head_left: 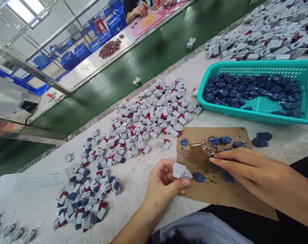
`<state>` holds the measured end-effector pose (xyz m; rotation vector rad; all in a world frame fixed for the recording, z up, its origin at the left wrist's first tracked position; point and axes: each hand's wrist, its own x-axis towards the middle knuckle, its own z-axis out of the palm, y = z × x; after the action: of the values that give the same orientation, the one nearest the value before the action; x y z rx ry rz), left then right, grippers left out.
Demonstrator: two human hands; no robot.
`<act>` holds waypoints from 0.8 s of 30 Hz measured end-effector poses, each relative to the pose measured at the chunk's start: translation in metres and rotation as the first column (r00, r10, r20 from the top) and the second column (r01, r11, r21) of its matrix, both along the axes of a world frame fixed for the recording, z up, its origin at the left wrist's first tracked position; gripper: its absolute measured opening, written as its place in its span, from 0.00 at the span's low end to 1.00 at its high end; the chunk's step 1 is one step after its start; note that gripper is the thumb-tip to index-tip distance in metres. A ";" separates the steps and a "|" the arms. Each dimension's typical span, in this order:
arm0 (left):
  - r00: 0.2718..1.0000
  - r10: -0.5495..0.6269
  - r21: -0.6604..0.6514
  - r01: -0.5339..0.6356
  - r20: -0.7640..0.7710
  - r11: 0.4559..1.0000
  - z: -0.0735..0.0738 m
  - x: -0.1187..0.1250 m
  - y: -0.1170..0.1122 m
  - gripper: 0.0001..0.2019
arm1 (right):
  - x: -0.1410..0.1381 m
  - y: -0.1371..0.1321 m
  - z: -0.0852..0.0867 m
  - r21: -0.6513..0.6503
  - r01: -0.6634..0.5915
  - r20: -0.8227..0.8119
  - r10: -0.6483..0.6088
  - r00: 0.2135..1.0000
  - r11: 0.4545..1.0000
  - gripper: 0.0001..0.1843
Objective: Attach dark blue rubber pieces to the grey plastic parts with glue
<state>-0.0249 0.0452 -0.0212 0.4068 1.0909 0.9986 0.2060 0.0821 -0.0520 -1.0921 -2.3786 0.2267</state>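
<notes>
Gray piece (pixel 179 170) in left hand (pixel 162 184); right hand (pixel 264 174) over wet cardboard (pixel 217 194).

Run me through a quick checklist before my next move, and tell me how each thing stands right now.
1. Left hand gripping the gray plastic piece: ok, between thumb and fingers.
2. Right hand at the cardboard sheet: ok, fingertips reach the wet patch.
3. Anything gripped in the right fingers: cannot tell, the hand hides it.
4. Cardboard dry: not ok, glossy liquid is pooled on it.
5. Loose navy plastic pieces within reach: ok, several lie on the cardboard.
6. More navy pieces in the turquoise perforated basket: ok, many inside.
</notes>
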 end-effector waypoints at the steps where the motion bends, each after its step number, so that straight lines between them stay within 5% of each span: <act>1: 1.000 -0.002 0.001 0.002 0.004 1.000 0.000 0.000 0.000 0.19 | 0.002 -0.001 -0.001 0.026 -0.029 0.052 0.028 0.998 0.999 0.16; 7: 1.000 -0.022 0.007 0.022 -0.005 1.000 0.000 -0.001 0.000 0.16 | 0.011 -0.001 0.003 0.165 -0.159 0.281 0.109 0.954 0.973 0.17; 14: 0.999 0.016 0.074 -0.020 0.047 0.997 0.004 -0.002 -0.002 0.14 | -0.005 0.013 0.016 0.236 -0.160 0.297 0.086 0.951 0.958 0.16; 19: 0.995 -0.015 0.121 0.003 0.096 0.993 0.007 -0.002 -0.004 0.13 | -0.020 0.012 0.039 0.022 -0.073 -0.057 0.074 0.996 0.997 0.08; 24: 0.993 -0.017 0.112 0.004 0.119 0.994 0.010 -0.003 -0.006 0.13 | -0.045 -0.001 0.061 -0.225 -0.048 -0.378 -0.042 0.925 0.973 0.03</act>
<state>-0.0279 0.0394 -0.0113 0.4367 0.9268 1.0640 0.1614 0.0816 0.0094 -1.0354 -2.0383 0.6687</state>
